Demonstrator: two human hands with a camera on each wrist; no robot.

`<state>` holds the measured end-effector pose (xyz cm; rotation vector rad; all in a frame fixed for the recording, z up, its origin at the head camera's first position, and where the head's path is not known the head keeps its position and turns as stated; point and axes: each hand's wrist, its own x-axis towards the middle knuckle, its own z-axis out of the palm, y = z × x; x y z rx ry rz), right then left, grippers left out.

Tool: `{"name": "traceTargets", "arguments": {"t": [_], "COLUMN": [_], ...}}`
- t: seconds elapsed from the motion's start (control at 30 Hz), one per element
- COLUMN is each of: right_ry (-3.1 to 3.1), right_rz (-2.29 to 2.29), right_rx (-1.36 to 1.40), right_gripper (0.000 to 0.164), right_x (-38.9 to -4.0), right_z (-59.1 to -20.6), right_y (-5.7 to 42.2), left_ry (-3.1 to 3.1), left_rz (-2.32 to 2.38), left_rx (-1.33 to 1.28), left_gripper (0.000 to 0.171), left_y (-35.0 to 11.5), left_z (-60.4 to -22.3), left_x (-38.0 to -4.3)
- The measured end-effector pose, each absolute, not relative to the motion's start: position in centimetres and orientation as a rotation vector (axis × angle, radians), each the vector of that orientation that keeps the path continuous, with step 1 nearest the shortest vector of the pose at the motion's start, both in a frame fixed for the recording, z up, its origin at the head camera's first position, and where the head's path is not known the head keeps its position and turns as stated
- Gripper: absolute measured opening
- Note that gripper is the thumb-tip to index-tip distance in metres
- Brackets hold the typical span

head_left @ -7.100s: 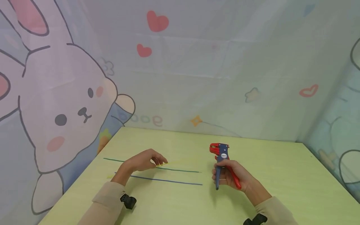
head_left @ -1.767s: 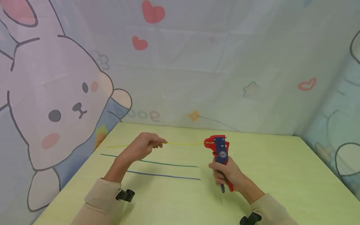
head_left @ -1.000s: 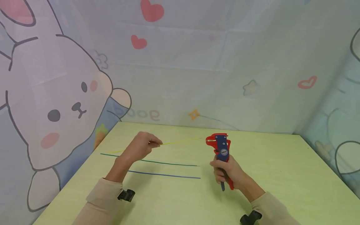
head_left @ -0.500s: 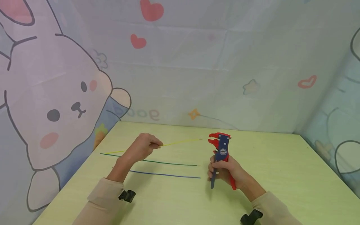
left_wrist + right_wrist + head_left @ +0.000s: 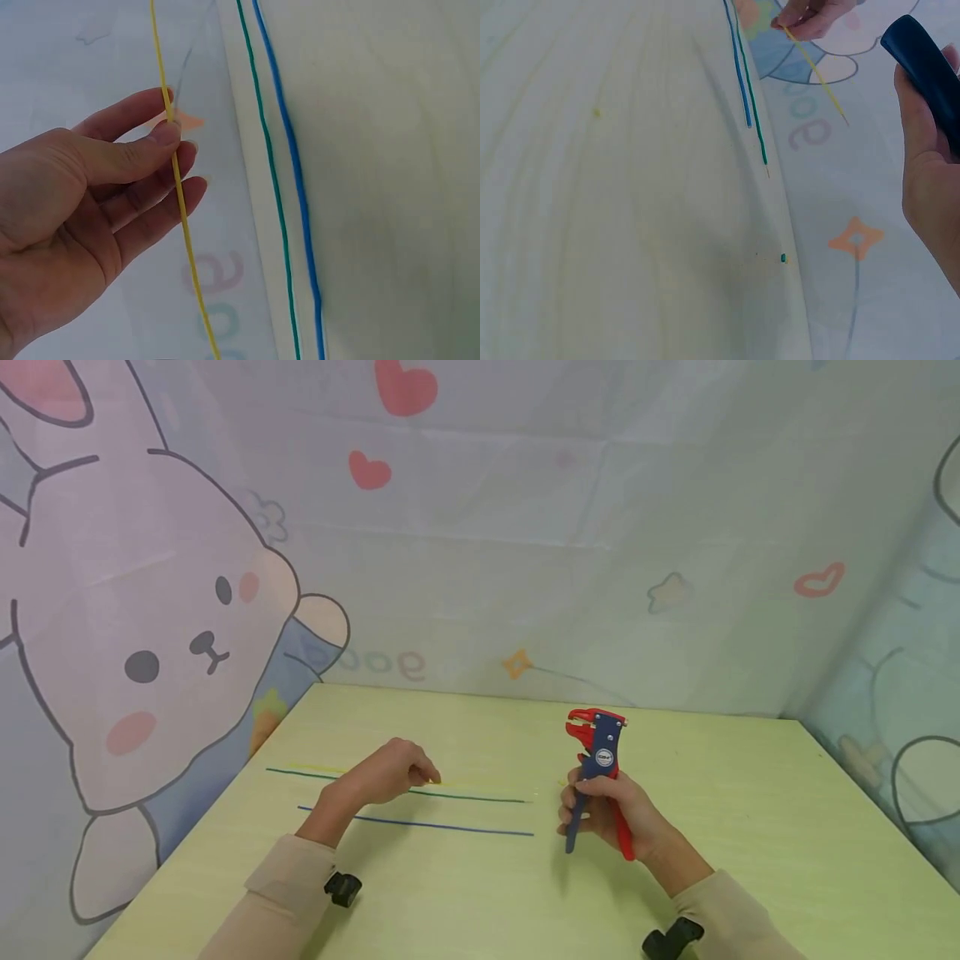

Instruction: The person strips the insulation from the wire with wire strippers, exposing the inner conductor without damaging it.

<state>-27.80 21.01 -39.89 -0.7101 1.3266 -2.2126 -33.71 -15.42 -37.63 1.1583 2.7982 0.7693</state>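
Observation:
My left hand (image 5: 386, 774) pinches a yellow wire (image 5: 188, 247) between thumb and index finger, low behind the green wire in the head view. A short bare metal tip (image 5: 846, 120) shows at the yellow wire's end. A green wire (image 5: 472, 797), also with a thin bare end, lies on the table, and a blue wire (image 5: 450, 827) runs nearer the front. My right hand (image 5: 626, 806) grips a wire stripper (image 5: 603, 739) with blue and red handles. Its red jaws point left, stand apart and have nothing between them.
The wires lie on a pale yellow-green table (image 5: 720, 843). A tiny green and yellow scrap (image 5: 784, 258) sits near the table's far edge. Behind rises a printed cloth backdrop (image 5: 525, 527) with a rabbit and hearts.
The yellow wire's end was in the stripper's jaws, then came out to the left. The stripper's jaws have opened since. My left hand has lowered the wire towards the table.

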Motion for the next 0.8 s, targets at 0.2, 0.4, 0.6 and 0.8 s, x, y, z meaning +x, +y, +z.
{"name": "traceTargets", "arguments": {"t": [0.2,0.4,0.6,0.8], "right_ry": [1.311,1.316,1.311,1.306], "right_rz": [-2.208,-2.195,-2.192,-2.189], "right_rx": [-0.700,-0.710,-0.717,-0.723], "right_gripper": [0.027,0.028,0.028,0.027], "right_x": [-27.7,-27.8,-27.9,-28.0], "right_z": [-39.8,-39.6,-39.6,-39.8], "right_y": [21.2,21.3,21.4,21.5], "left_ry": [2.764,2.753,2.770,2.801], "left_rz": [0.657,0.595,0.554,0.525], "left_rx": [1.092,1.038,1.119,1.067], "left_gripper": [0.025,0.024,0.023,0.025], "left_y": [-15.2,-14.9,-14.5,-14.0], "left_z": [-39.0,-39.5,-39.8,-39.8], "left_x": [-34.2,-34.3,-34.3,-34.2]}}
